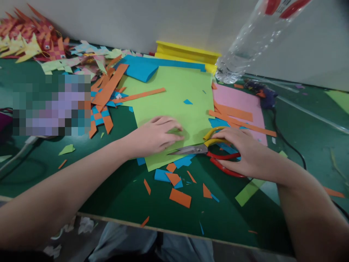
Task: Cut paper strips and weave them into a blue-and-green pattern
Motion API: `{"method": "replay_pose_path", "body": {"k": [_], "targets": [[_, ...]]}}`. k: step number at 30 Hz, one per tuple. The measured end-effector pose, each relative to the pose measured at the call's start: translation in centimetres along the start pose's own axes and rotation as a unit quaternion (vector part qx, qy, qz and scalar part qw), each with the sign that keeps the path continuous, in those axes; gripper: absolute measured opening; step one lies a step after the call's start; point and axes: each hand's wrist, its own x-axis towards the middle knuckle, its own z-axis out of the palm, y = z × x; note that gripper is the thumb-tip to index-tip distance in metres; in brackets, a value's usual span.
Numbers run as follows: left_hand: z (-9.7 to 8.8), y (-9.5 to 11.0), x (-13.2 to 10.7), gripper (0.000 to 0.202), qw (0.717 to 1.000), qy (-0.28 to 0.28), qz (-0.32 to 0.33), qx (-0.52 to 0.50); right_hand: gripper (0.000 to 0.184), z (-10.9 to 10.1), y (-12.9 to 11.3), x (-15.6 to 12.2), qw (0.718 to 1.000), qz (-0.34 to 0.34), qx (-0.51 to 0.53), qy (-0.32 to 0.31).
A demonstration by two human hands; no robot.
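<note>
My left hand (160, 135) rests on a light green sheet of paper (174, 96), its fingers apart and slightly bent. My right hand (241, 149) is closed around the scissors (200, 149), which have one yellow handle and one red handle. Their blades point left, at the near edge of the green sheet and just below my left fingertips. A cut line seems to run along that edge; how deep the blades sit in the paper I cannot tell. Blue paper scraps (184, 161) lie partly under the sheet's near edge.
Orange and blue woven strips (103, 109) lie left of the sheet, paper fish (32, 43) at the back left. Behind stand folded yellow paper (188, 52) and a clear bottle (242, 47). Pink paper (240, 96) and a corded glue gun (265, 96) are to the right.
</note>
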Motion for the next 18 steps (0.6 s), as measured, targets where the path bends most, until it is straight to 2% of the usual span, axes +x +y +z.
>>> {"method": "replay_pose_path", "body": {"k": [7, 13, 18], "targets": [[0.8, 0.4, 0.3, 0.038, 0.998, -0.006, -0.058, -0.021, 0.05, 0.0, 0.7, -0.3, 0.999, 0.036, 0.002, -0.009], [0.9, 0.3, 0.3, 0.05, 0.998, -0.012, -0.056, -0.011, 0.047, 0.3, -0.4, 0.3, 1.0, 0.001, -0.003, 0.007], [1.0, 0.2, 0.3, 0.054, 0.998, -0.018, -0.058, -0.016, 0.043, 0.4, -1.3, 0.8, 0.998, -0.021, -0.024, 0.051]]}}
